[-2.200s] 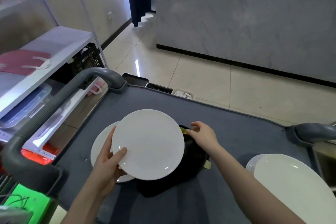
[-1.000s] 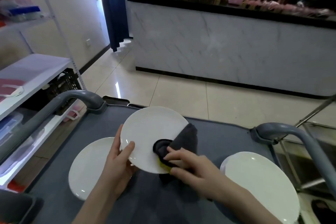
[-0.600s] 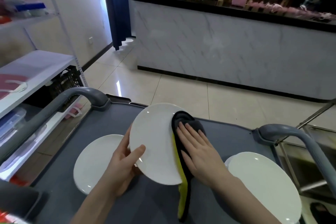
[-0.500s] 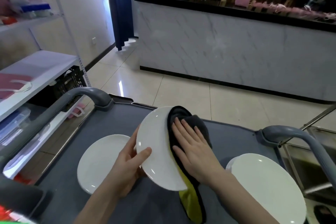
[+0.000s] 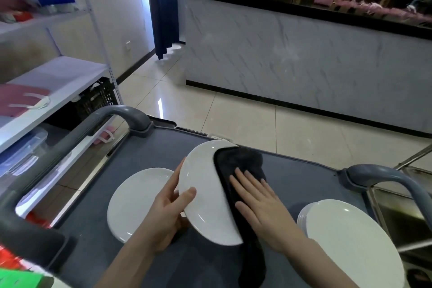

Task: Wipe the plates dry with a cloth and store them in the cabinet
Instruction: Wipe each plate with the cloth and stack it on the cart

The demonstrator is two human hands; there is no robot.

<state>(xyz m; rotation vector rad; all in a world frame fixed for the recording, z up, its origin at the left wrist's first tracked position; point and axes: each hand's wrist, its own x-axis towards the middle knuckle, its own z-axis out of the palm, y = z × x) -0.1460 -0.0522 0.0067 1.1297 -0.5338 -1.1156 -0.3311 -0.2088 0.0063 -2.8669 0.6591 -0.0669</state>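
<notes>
My left hand (image 5: 164, 214) grips the left rim of a white plate (image 5: 203, 194), thumb on its face, holding it tilted above the grey cart top (image 5: 301, 180). A black cloth (image 5: 236, 166) covers the plate's right half and hangs down below it. My right hand (image 5: 259, 208) presses flat on the cloth with straight fingers. A single white plate (image 5: 133, 201) lies on the cart to the left. A stack of white plates (image 5: 350, 241) sits on the cart at the right.
Grey cart handles rise at the left (image 5: 121, 114) and right (image 5: 383, 175). A white shelving rack (image 5: 53, 82) with boxes stands to the left. A marble-fronted counter (image 5: 304, 58) lies across the tiled floor. A metal basin (image 5: 402, 215) borders the cart's right.
My right hand picked up the black cloth from the cart and laid it on the plate. It now presses flat on it; the plate has tilted more upright and the yellow side is hidden.
</notes>
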